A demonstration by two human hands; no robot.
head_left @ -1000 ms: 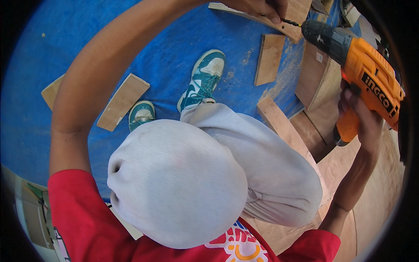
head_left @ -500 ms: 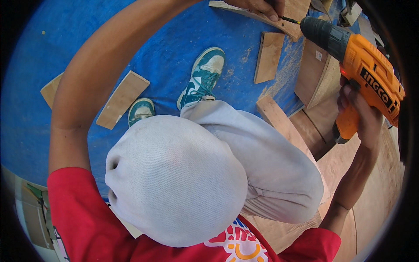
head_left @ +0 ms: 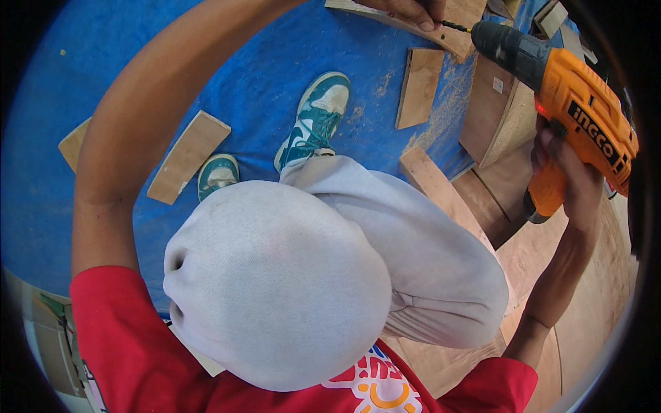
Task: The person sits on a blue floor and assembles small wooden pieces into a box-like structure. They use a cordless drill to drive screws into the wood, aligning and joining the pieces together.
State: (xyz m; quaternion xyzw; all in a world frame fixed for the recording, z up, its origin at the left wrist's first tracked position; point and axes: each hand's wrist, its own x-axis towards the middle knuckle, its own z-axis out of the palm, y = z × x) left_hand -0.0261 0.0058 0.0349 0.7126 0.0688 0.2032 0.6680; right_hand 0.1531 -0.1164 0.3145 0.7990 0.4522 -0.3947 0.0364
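My right hand (head_left: 580, 180) grips an orange and black cordless drill (head_left: 585, 110) by its handle. A small red light glows near the trigger, and a dark drill bit (head_left: 456, 27) points left from the chuck. At the top edge is my left hand (head_left: 415, 11), its fingers drawn together right by the tip of the bit. Whatever they pinch, if anything, is hidden. Behind and below those fingers lies a wooden board (head_left: 457, 43) with a small dark hole near its end.
Sawdust and loose wood pieces (head_left: 420, 88) lie on a blue tarp (head_left: 261, 103). A long timber (head_left: 447, 194) and plywood panels (head_left: 492, 113) stand at the right. My shoes (head_left: 318, 117) and bent knees (head_left: 275, 282) fill the middle; another offcut (head_left: 189, 157) lies at the left.
The whole view has shifted slightly. Both hands, the drill and the board keep nearly the same places relative to one another.
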